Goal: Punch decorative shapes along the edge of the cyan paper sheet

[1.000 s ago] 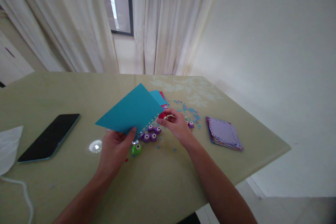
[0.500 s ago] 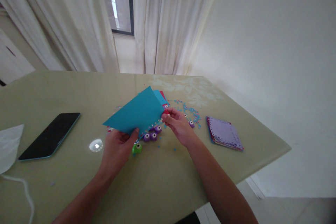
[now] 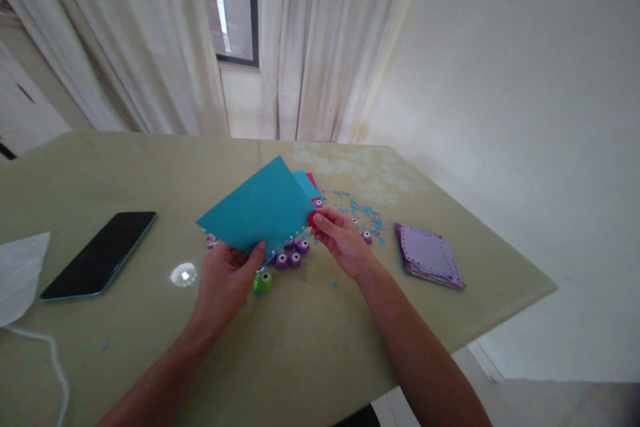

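My left hand (image 3: 227,273) pinches the lower edge of a blue paper sheet (image 3: 260,203), thumb on top, holding it tilted above the table. Small punched holes line the sheet's lower right edge. In my right hand (image 3: 341,240) is a small red craft punch (image 3: 313,218), closed between thumb and fingers at the sheet's right corner. The fingers partly cover the punch. Below the sheet lie several purple craft punches (image 3: 289,259) and a green one (image 3: 263,281). Behind it, more blue and red paper (image 3: 306,181) shows in part.
Blue and pink paper bits (image 3: 367,210) are scattered on the table (image 3: 320,360). A stack of purple-topped papers with punched edges (image 3: 430,255) lies to the right. At left are a dark tablet (image 3: 100,257), a white sheet (image 3: 23,273) and a white cable (image 3: 57,360).
The blue sheet has tilted up slightly at its far corner. The red punch shows more at the sheet's right corner. Both hands keep their grips.
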The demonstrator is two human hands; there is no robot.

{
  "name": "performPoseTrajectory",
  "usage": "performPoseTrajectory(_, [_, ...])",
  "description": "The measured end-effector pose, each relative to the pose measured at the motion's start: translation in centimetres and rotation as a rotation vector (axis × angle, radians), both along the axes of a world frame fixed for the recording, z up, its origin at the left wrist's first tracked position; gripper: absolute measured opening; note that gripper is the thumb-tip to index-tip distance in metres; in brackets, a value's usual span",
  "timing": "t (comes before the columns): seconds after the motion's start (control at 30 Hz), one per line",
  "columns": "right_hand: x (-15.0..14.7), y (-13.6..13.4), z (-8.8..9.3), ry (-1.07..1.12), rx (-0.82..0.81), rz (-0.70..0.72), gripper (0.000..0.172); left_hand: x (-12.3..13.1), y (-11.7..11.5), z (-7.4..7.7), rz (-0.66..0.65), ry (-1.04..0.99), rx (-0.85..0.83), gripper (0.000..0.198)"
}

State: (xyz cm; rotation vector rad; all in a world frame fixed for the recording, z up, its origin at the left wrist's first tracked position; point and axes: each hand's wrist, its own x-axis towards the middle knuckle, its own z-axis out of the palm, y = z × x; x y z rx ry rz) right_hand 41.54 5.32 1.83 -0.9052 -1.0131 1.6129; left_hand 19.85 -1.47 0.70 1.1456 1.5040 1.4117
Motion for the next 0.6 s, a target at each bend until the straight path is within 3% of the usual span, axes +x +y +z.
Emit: performPoseTrajectory(0.6, [-0.21,0.03,-0.33,-0.06,0.012,0.007,0.049,-0.16,-0.09,-0.52,-0.032,0.067,-0.042,0.037])
